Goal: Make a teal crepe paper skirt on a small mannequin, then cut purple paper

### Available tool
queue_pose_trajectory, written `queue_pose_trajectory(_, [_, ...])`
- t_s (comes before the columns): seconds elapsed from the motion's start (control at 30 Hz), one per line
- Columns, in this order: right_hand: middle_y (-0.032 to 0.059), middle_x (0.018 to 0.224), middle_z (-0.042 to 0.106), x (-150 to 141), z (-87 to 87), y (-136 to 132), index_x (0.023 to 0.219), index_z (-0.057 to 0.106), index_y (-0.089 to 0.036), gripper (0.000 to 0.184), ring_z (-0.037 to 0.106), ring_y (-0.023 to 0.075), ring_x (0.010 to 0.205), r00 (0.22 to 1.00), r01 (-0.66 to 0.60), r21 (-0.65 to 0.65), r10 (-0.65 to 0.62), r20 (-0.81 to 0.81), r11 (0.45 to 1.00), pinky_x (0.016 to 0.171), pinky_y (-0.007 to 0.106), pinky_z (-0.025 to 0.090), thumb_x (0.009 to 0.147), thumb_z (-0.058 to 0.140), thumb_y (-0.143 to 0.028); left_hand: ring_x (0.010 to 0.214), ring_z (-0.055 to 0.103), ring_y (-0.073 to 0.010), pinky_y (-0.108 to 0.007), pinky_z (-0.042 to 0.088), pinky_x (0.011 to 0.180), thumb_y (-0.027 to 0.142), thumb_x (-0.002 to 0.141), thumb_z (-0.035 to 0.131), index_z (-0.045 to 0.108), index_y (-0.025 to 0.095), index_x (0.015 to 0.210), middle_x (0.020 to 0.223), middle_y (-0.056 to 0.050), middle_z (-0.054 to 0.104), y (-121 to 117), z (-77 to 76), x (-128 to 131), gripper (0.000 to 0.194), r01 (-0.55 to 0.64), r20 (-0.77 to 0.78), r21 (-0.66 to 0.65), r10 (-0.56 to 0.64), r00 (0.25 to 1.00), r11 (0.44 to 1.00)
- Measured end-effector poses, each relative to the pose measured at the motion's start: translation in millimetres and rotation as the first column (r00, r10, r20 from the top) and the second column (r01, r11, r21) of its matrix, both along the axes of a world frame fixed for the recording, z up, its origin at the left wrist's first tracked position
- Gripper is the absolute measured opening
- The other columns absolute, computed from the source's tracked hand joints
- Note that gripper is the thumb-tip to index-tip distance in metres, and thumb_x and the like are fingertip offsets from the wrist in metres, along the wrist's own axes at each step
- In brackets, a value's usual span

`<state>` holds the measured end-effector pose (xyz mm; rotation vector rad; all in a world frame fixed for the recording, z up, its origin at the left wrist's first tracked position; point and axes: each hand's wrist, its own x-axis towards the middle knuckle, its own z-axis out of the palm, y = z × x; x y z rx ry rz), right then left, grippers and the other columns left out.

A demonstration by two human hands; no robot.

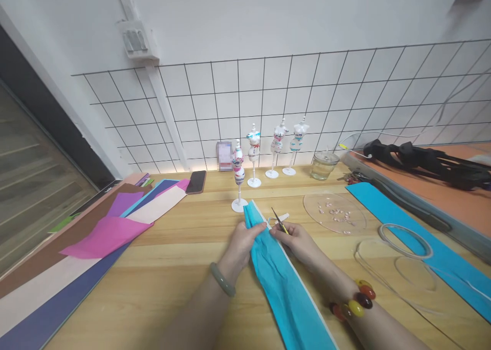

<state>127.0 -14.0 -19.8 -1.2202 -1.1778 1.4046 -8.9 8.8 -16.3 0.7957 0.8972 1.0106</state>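
A long strip of blue crepe paper [280, 283] with a white band along its right edge runs from the middle of the table toward me. My left hand [243, 240] is closed on its far part, thumb on top near the white edge. My right hand [293, 240] pinches that edge beside the left thumb. It also holds a slim, dark, pointed tool [283, 227] with a yellow part, tip upward; its exact kind is unclear. Just beyond the right fingers lies a small white piece [283, 217].
Small dress-form figures [238, 176] stand behind the paper. A phone [196, 182] and coloured paper sheets [107, 235] lie left. Rightward are a clear round plate [312, 214] with small pieces, a glass cup [323, 166], a blue strip [368, 201] and a coil [383, 231].
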Motion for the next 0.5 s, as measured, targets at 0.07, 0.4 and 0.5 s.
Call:
queue_pose_trajectory(0.07, [-0.0099, 0.041, 0.035, 2, -0.9, 2, 0.063, 0.046, -0.018, 0.035, 0.027, 0.0041, 0.034, 1.000, 0.028, 0.008, -0.028, 0.011, 1.000, 0.035, 0.019, 0.018, 0.066, 0.062, -0.049, 0.052, 0.058, -0.0143, -0.026, 0.046, 0.053, 0.025, 0.060, 0.071, 0.060, 0.011, 0.066, 0.061, -0.004, 0.064, 2, 0.1, -1, 0.019, -0.010, -0.002, -0.002, 0.010, 1.000, 1.000])
queue_pose_trajectory(0.4, [-0.0111, 0.043, 0.022, 0, 2.2, -3, 0.070, 0.048, -0.020, 0.043, 0.018, 0.0049, 0.031, 0.998, -0.070, -0.008, 0.070, -0.001, 0.997, 0.029, 0.019, 0.014, 0.077, 0.042, -0.062, 0.047, 0.055, -0.0114, -0.024, 0.045, 0.050, 0.023, 0.056, 0.073, 0.056, 0.014, 0.062, 0.054, 0.000, 0.059, 10, 13.0, -16, 0.020, -0.071, 0.038, 0.012, 0.070, 0.997, 0.997])
queue_pose_trajectory(0.5, [-0.0096, 0.045, 0.024, -5, 3.7, -8, 0.063, 0.044, -0.019, 0.044, 0.020, 0.0050, 0.035, 0.991, -0.131, 0.003, 0.131, 0.007, 0.991, 0.032, 0.019, 0.015, 0.078, 0.042, -0.061, 0.049, 0.055, -0.0114, -0.024, 0.046, 0.052, 0.023, 0.057, 0.072, 0.057, 0.014, 0.064, 0.055, 0.001, 0.059, 10, 15.7, -17, 0.019, -0.089, 0.063, 0.023, 0.088, 0.994, 0.996])
